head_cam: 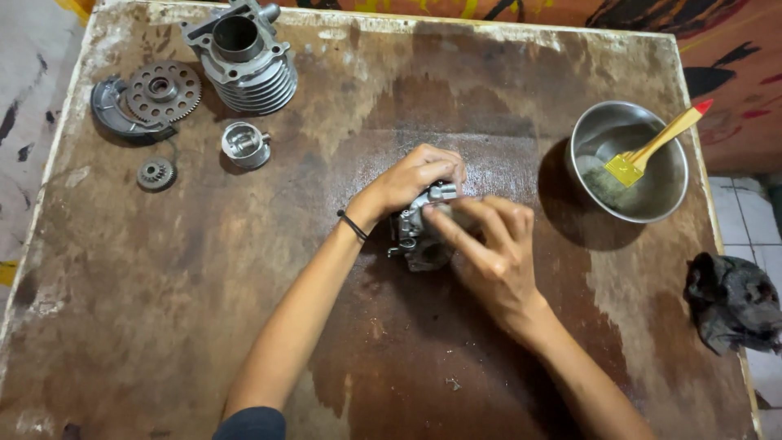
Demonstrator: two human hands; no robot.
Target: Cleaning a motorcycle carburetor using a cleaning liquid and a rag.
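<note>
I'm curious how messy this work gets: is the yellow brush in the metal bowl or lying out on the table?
In the bowl. The brush has its bristles down inside the metal bowl, and its red-tipped handle leans out over the rim.

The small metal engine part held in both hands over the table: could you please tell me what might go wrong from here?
1. The metal part is held above the table by the left hand and the right hand; a slip could drop it onto the hard board.
2. The brush leans on the rim of the steel bowl near the table edge; a bumped elbow might tip it.
3. The piston lies loose and could possibly roll.
</note>
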